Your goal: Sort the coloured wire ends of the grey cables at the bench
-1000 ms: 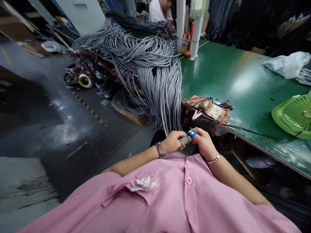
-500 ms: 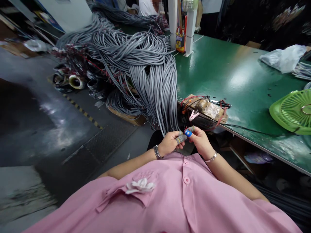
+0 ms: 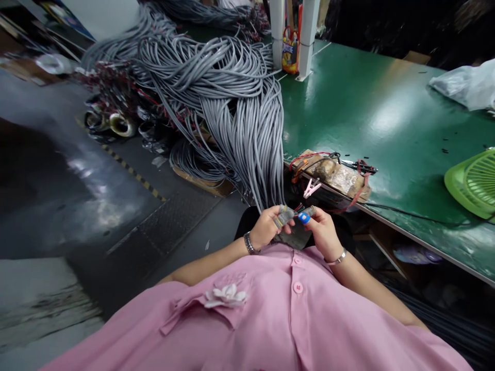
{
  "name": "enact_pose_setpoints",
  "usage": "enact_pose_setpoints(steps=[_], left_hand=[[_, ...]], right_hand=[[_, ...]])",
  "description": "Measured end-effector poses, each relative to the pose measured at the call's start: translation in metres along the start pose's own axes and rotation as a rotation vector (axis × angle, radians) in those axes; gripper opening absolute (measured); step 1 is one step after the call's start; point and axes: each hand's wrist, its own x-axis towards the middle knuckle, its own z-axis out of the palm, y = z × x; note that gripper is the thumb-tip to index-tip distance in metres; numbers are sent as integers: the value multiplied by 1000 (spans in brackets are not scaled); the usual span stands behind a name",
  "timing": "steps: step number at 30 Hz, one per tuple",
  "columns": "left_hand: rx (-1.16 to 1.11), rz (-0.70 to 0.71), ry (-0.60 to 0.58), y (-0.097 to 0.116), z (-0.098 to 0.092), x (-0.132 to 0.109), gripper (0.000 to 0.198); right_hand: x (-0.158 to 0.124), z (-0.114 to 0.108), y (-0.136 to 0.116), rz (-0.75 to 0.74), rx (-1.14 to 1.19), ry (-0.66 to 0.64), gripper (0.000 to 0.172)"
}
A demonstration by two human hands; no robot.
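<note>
My left hand (image 3: 270,225), with grey finger covers, pinches the end of a cable close to my lap. Thin coloured wires (image 3: 298,208), red and dark, stick out of that end toward the right. My right hand (image 3: 320,229) grips these wires between a finger in a grey cover and a thumb with a blue wrap. Beyond my hands, a thick bundle of grey cables (image 3: 259,139) hangs over the table edge. A pink clip (image 3: 311,188) stands just above my right hand, by a taped cardboard block (image 3: 340,175).
The green table (image 3: 359,103) stretches to the right, with a green fan (image 3: 474,183) at its edge and a plastic bag (image 3: 467,85) farther back. A white post (image 3: 308,38) rises from it. Rolls (image 3: 121,125) lie on the floor at left.
My hands have drawn slightly apart, and more of the coloured wires shows between them. The view has shifted a little, so the fan and bag sit farther right.
</note>
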Motion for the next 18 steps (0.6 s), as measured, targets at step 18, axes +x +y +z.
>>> enact_pose_setpoints(steps=[18], left_hand=[[-129, -122, 182, 16, 7, 11, 30]], right_hand=[[12, -8, -7, -114, -165, -91, 32]])
